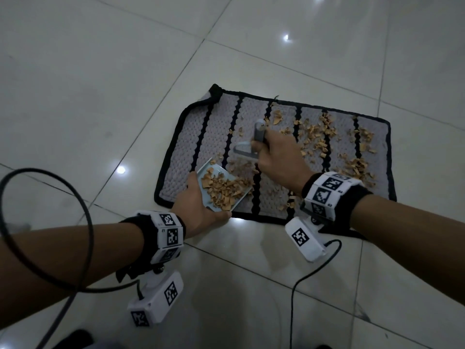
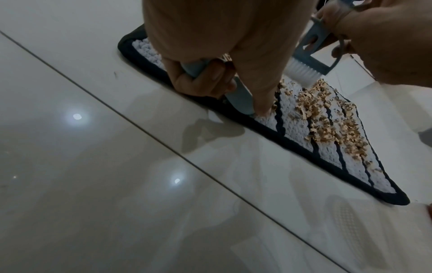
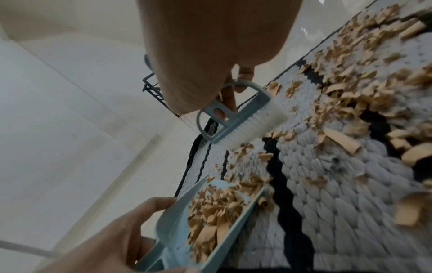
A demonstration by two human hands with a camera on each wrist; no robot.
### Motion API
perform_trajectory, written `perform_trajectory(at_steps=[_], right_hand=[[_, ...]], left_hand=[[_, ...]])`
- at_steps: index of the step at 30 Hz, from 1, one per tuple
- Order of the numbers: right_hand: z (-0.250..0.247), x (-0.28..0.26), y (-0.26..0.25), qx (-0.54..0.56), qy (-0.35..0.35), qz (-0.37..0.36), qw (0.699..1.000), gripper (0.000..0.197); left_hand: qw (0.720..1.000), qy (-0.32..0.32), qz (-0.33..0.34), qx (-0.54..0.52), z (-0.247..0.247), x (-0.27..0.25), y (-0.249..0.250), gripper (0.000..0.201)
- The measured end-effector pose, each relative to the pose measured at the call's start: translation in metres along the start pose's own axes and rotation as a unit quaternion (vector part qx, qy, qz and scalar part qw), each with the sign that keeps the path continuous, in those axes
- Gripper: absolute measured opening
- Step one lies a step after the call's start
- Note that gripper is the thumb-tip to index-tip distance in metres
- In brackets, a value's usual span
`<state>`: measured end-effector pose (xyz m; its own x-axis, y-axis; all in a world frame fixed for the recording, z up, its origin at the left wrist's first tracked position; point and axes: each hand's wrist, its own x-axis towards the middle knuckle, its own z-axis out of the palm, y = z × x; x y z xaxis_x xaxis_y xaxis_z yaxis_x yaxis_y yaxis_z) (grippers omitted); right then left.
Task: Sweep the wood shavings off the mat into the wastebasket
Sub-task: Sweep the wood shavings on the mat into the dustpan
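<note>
A grey mat (image 1: 214, 127) with black stripes lies on the tiled floor. Tan wood shavings (image 1: 317, 137) are strewn over its right half. My left hand (image 1: 198, 202) grips the handle of a light blue dustpan (image 1: 214, 172) that rests tilted on the mat's near left part, with a heap of shavings in it. My right hand (image 1: 271, 152) holds a small blue-grey brush (image 1: 245, 152) by its grey handle just beyond the pan. Its white bristles (image 3: 247, 122) touch the mat (image 3: 327, 194) a short way from the pan's lip (image 3: 243, 216). No wastebasket is clearly in view.
Glossy pale floor tiles (image 1: 100, 84) surround the mat on all sides. A black cable (image 1: 85, 222) loops beside my left arm, and a thinner one (image 1: 297, 285) trails from the right wrist camera. A black wire frame (image 3: 154, 88) shows beyond the mat, partly behind my right hand.
</note>
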<state>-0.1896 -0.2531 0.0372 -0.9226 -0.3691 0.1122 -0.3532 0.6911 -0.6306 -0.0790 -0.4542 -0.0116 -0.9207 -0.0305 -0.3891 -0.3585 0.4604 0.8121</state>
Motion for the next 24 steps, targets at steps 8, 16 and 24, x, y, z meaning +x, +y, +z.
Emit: perform_trajectory(at_steps=[8,16,24], right_hand=[[0.028,-0.013,-0.021,-0.069,-0.049,-0.022,0.996,0.019],[0.018,0.008,-0.021,-0.032,0.054,-0.038,0.997,0.018],[0.036,0.003,-0.014,-0.017,-0.017,-0.065,0.998,0.011]], left_hand=[[1.000,0.007,-0.001,0.019,0.001,0.000,-0.001,0.111],[0.999,0.011,-0.001,0.041,0.001,0.000,0.000,0.107],[1.000,0.016,0.006,0.020,0.001,0.000,-0.003,0.092]])
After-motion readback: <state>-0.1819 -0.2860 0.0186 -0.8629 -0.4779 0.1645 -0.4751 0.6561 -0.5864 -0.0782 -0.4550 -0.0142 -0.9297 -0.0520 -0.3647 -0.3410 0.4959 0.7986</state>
